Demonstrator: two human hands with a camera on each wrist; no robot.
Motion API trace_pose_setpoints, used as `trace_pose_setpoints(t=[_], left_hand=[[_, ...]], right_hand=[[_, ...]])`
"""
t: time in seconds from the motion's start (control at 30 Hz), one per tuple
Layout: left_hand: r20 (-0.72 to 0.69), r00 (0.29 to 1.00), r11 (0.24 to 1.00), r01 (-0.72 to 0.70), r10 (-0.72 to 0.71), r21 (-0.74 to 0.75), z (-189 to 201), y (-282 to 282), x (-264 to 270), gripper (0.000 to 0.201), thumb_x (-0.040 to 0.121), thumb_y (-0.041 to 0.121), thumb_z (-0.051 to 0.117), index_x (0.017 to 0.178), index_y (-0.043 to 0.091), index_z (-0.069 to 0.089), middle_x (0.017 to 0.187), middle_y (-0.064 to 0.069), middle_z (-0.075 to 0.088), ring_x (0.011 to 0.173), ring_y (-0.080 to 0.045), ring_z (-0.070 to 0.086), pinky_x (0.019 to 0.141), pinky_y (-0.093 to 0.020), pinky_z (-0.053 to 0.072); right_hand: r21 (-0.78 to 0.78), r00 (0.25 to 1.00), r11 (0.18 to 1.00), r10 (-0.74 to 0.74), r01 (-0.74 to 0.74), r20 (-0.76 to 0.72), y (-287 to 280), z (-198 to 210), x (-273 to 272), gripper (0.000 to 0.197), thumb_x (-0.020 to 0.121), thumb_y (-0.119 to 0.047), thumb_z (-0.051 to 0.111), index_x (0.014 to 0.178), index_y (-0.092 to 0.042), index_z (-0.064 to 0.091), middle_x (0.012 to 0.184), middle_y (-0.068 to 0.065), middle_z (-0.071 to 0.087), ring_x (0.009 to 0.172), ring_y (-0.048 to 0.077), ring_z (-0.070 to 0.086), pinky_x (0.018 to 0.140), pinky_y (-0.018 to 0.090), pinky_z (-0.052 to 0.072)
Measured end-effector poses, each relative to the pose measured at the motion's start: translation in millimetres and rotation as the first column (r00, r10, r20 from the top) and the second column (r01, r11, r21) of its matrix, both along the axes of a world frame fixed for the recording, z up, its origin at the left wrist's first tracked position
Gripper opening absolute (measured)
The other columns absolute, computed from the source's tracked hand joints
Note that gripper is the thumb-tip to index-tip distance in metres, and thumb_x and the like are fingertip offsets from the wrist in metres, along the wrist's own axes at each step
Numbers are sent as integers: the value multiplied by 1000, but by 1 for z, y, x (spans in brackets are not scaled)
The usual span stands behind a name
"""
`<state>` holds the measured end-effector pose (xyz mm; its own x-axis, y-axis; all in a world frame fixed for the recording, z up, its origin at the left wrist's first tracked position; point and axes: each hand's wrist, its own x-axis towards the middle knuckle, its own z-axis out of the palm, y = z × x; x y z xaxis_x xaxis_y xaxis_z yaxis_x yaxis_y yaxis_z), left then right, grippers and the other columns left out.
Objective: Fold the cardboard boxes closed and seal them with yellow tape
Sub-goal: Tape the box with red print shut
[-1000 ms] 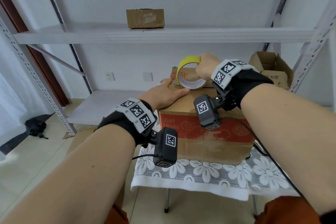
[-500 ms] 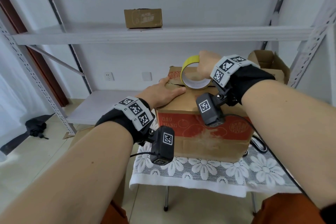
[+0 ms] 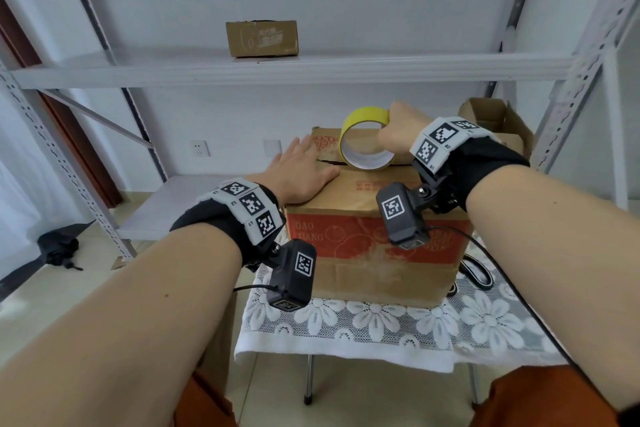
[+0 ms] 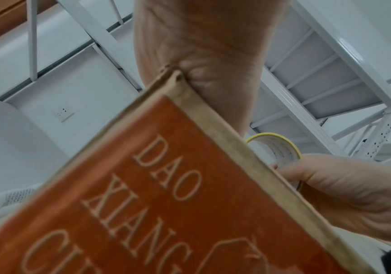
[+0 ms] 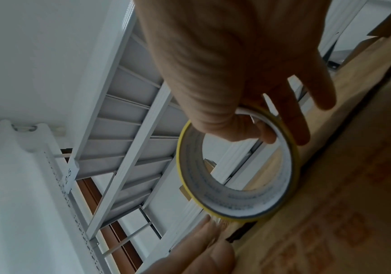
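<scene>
Cardboard box, head view: the cardboard box (image 3: 374, 239) with a red printed band stands on a small table (image 3: 346, 357) under a white lace cloth (image 3: 398, 326); its top flaps are folded down, with a dark seam gap across the top.
Left hand, head view: the left hand (image 3: 298, 172) lies flat on the left part of the box top, fingers straight and spread, pressing the flap.
Right hand, head view: the right hand (image 3: 394, 133) holds the yellow tape roll (image 3: 363, 139) upright on edge over the seam, near the back of the box top.
Surroundings, head view: a small closed box (image 3: 261, 38) sits on the upper shelf (image 3: 311, 69) of a white metal rack; an open box (image 3: 495, 121) stands behind the right wrist; a black strap (image 3: 476, 274) lies on the cloth just right of the box.
Left wrist view: the left palm (image 4: 208, 55) bears on the box's top corner; the red side reads DAO XIANG; past the edge, the right hand (image 4: 344, 194) holds the tape roll (image 4: 281, 148).
Right wrist view: the thumb (image 5: 248, 128) is inside the roll's core and the fingers (image 5: 290, 111) are outside it, pinching the rim; the roll's lower edge touches the box top at the seam; left fingertips (image 5: 204, 239) lie flat just beside it.
</scene>
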<state>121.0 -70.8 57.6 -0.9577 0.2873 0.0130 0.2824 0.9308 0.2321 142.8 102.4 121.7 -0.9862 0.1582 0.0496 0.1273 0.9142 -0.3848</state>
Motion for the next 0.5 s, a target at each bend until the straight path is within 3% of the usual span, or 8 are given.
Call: trace_pose_setpoints(t=[0.1, 0.17, 0.27, 0.4, 0.5], left_hand=[[10, 999, 993, 43, -44, 113, 1, -1, 1, 75, 101, 45, 40, 156, 17, -2, 160, -10, 19, 149, -26, 14, 120, -44, 16], [8, 999, 990, 33, -34, 140, 2, -1, 3, 77, 101, 43, 41, 156, 15, -5, 159, -12, 23, 148, -24, 19, 119, -43, 18], [10, 1000, 994, 5, -7, 113, 3, 1, 4, 79, 100, 45, 40, 155, 13, -5, 158, -14, 25, 146, -26, 24, 118, -41, 20], [10, 1000, 999, -21, 21, 28, 5, 3, 5, 80, 99, 54, 35, 156, 13, -4, 159, -11, 25, 146, -25, 24, 118, -43, 18], [-3, 1000, 999, -31, 31, -23, 4, 2, 5, 80, 97, 59, 31, 156, 15, -1, 159, -9, 25, 146, -24, 24, 118, -45, 15]], right_hand=[[-22, 999, 999, 33, -33, -8, 3, -2, -2, 23, 93, -4, 46, 71, -9, 41, 68, 5, 41, 68, 23, 46, 50, 26, 30], [-34, 999, 998, 53, -53, -9, 3, -2, -2, 8, 92, -2, 46, 85, -7, 46, 70, 4, 41, 70, 24, 46, 54, 27, 34], [-34, 996, 996, 87, -88, -32, -1, -2, -4, 9, 92, 0, 42, 97, -6, 43, 71, 4, 38, 63, 21, 42, 50, 26, 31], [12, 993, 994, 109, -108, -47, -6, 1, -6, 10, 92, 2, 42, 96, -7, 42, 70, 2, 36, 75, 25, 44, 63, 29, 34], [44, 993, 993, 113, -112, -18, -4, 1, -6, 8, 93, 0, 43, 96, -7, 42, 70, 3, 38, 60, 18, 39, 50, 26, 31]])
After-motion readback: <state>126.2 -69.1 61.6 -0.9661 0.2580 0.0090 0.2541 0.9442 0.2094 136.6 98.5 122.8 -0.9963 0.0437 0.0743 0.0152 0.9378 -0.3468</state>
